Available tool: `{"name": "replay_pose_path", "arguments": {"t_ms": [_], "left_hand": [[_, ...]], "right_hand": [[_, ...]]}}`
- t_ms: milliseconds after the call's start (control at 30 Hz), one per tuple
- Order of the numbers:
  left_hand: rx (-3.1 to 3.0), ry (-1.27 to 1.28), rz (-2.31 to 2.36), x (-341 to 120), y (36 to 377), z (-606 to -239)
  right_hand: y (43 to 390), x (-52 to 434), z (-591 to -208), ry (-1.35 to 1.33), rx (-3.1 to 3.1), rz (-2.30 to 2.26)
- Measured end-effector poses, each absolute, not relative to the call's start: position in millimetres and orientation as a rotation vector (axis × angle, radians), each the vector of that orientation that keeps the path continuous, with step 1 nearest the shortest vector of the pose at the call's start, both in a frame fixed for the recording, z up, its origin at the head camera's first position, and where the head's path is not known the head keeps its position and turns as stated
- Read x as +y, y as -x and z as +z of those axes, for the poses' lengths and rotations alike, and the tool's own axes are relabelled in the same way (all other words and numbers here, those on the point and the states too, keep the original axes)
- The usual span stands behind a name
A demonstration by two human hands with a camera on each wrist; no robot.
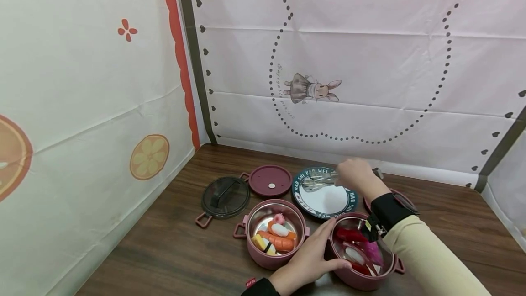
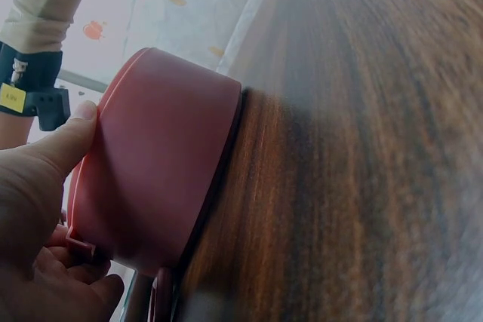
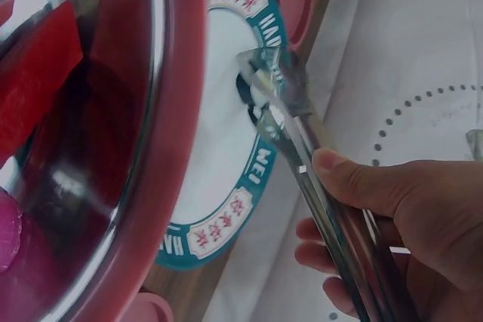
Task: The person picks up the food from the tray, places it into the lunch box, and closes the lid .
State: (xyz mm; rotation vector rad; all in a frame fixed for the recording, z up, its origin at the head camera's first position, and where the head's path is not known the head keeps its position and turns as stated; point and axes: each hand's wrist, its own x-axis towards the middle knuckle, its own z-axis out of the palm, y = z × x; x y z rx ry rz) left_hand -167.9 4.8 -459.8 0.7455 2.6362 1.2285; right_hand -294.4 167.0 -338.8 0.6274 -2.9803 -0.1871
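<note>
The right grip (image 1: 355,178) clasps long, shiny metal tongs (image 1: 318,181) about their arms, tips over the round white plate with a teal lettered rim (image 1: 328,201). They look light, springy and slick, best pinched mid-arm. The left grip (image 1: 306,258) spans the round dusty-pink pot with a steel interior (image 1: 354,280), on the surface (image 1: 164,250); it seems stiff, steadied best by rim and wall.
</note>
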Motion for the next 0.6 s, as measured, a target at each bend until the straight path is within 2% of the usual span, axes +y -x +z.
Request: {"name": "replay_pose_path", "arguments": {"t_ms": [600], "left_hand": [[2.624,-0.736,1.233,3.7,167.1,-459.2]], "right_hand": [[299.4,173.4,-348.3,-0.621,-3.045,-0.074]]}}
